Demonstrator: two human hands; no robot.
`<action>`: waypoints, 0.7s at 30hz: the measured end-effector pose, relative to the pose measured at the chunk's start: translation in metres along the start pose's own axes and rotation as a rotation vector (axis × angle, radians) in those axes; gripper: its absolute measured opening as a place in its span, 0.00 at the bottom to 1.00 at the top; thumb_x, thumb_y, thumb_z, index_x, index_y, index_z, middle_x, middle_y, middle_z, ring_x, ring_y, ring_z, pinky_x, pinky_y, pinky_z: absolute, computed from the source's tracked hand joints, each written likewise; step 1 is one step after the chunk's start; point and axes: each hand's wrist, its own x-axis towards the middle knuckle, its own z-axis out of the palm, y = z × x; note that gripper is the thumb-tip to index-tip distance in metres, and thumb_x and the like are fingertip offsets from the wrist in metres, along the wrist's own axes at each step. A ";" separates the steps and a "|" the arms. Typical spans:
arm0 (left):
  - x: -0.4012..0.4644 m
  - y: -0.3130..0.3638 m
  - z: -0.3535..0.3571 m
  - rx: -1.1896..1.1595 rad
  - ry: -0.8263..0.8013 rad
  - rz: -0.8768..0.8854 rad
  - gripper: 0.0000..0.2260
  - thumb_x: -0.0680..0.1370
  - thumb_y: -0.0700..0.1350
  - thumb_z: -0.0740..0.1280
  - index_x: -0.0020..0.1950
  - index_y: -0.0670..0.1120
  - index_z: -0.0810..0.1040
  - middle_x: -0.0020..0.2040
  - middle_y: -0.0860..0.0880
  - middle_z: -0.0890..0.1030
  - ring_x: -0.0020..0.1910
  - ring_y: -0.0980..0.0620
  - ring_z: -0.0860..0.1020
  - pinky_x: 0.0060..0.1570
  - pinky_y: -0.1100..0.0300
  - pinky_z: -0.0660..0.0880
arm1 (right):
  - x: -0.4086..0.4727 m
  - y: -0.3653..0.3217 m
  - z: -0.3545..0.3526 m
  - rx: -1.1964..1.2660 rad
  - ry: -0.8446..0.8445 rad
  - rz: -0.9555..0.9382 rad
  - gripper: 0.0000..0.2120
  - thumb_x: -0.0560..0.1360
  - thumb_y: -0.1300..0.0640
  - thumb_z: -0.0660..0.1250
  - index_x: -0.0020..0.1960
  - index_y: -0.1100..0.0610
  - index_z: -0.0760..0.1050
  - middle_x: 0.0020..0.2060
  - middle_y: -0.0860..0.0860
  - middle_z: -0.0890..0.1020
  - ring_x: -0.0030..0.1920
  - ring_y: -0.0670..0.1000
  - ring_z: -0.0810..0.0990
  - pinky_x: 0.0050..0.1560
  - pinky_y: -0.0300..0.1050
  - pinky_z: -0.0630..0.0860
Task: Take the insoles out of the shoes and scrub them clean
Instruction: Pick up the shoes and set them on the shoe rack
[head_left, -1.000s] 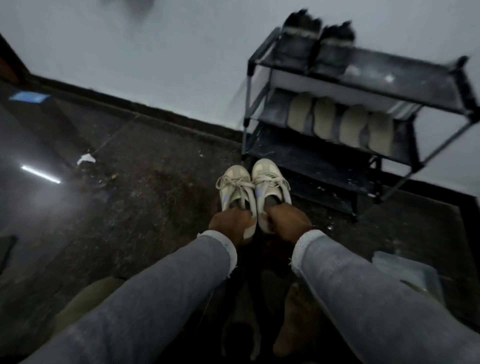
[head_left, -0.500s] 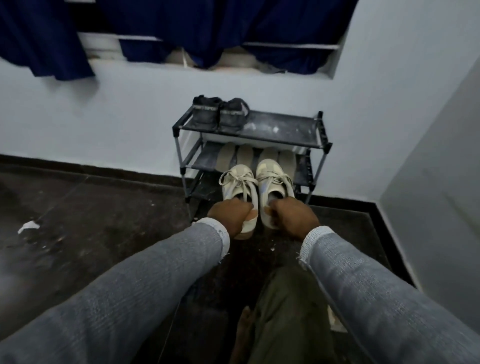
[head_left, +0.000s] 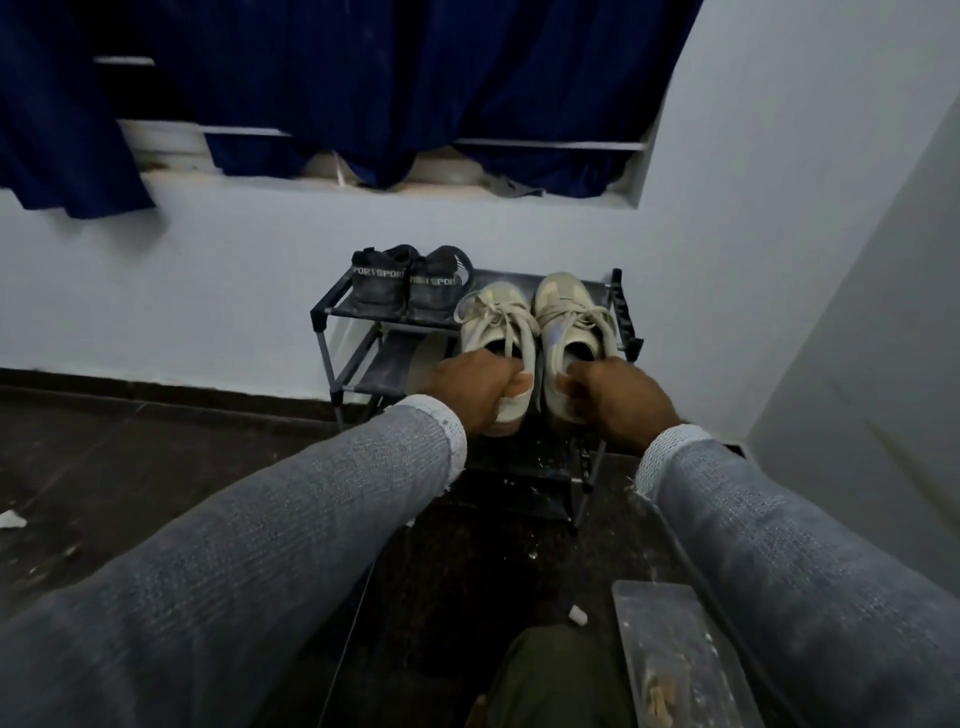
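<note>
Two cream lace-up sneakers are held up in front of the shoe rack, toes pointing away from me. My left hand (head_left: 480, 387) grips the heel of the left sneaker (head_left: 497, 325), thumb on the outside of the heel. The heel of the right sneaker (head_left: 569, 317) is gripped by my right hand (head_left: 618, 397), with fingers at the collar. The insoles are hidden inside the shoes. Both forearms wear grey knit sleeves.
A black metal shoe rack (head_left: 332, 314) stands against the white wall, with a pair of black sport shoes (head_left: 410, 283) on its top shelf. Dark blue curtains (head_left: 363, 88) hang above. A flat clear lid-like piece (head_left: 670, 660) lies on the dark floor at lower right.
Both hands have lifted the sneakers up from the floor to the height of the rack's top shelf. The camera has tilted up, bringing the curtains into view.
</note>
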 end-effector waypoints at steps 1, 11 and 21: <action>0.010 -0.004 -0.002 0.003 0.007 0.004 0.05 0.77 0.43 0.64 0.52 0.48 0.72 0.54 0.45 0.78 0.54 0.42 0.77 0.42 0.55 0.66 | 0.011 0.002 0.000 0.007 0.010 0.003 0.08 0.76 0.54 0.65 0.54 0.53 0.74 0.50 0.57 0.79 0.48 0.58 0.80 0.48 0.50 0.78; 0.134 -0.056 0.007 0.032 0.080 0.006 0.11 0.76 0.40 0.65 0.58 0.46 0.73 0.57 0.44 0.78 0.56 0.41 0.76 0.46 0.51 0.72 | 0.131 0.032 0.002 -0.007 0.044 0.041 0.10 0.76 0.50 0.66 0.54 0.54 0.75 0.52 0.57 0.79 0.51 0.58 0.79 0.50 0.50 0.78; 0.202 -0.093 0.022 0.021 0.088 0.049 0.11 0.74 0.38 0.64 0.56 0.45 0.74 0.57 0.43 0.78 0.58 0.41 0.76 0.48 0.49 0.73 | 0.194 0.049 0.012 -0.092 0.053 0.071 0.13 0.76 0.51 0.65 0.59 0.55 0.73 0.57 0.58 0.78 0.57 0.59 0.77 0.49 0.46 0.72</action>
